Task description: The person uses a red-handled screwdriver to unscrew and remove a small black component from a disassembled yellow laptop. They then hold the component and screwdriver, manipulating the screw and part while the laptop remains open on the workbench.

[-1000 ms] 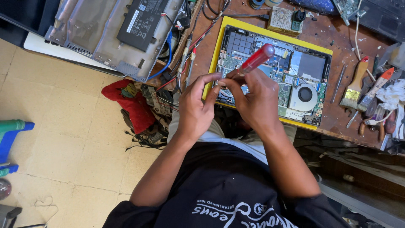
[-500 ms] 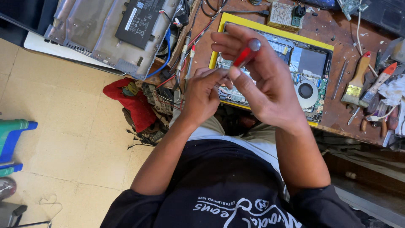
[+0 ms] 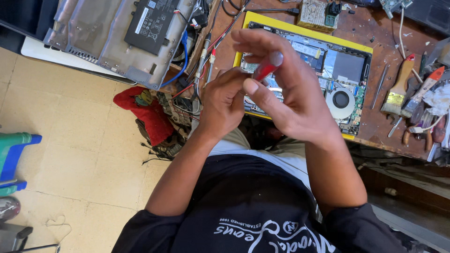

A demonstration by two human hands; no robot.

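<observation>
Two bare hands are raised together above the near edge of a cluttered wooden workbench (image 3: pixel 370 136), seen over a black printed shirt (image 3: pixel 253 211) at the bottom of the view. A red-handled screwdriver (image 3: pixel 267 66) is gripped by the right hand (image 3: pixel 293 100), its handle pinched between thumb and curled fingers and tilted up toward the right; the shaft and tip are hidden behind the hands. The left hand (image 3: pixel 225 103) is closed loosely beside it, its fingertips brought up against the lower end of the tool, though whether anything small is pinched there cannot be told. Just beyond the hands, an opened laptop (image 3: pixel 337 70) is laid in a yellow-rimmed tray (image 3: pixel 300 26), with its circuit board, a round cooling fan (image 3: pixel 341 100) and a grey metal shield exposed. To the right of the tray, a wooden-handled paintbrush (image 3: pixel 398 89) and other small hand tools are scattered on the bench. To the left, below the bench edge, a red cloth (image 3: pixel 150 115) is bunched among tangled wires (image 3: pixel 206 56). Farther left, a second laptop's silver bottom shell (image 3: pixel 108 42) is rested with its black battery (image 3: pixel 152 21) showing, over a pale tiled floor (image 3: pixel 70 154).
</observation>
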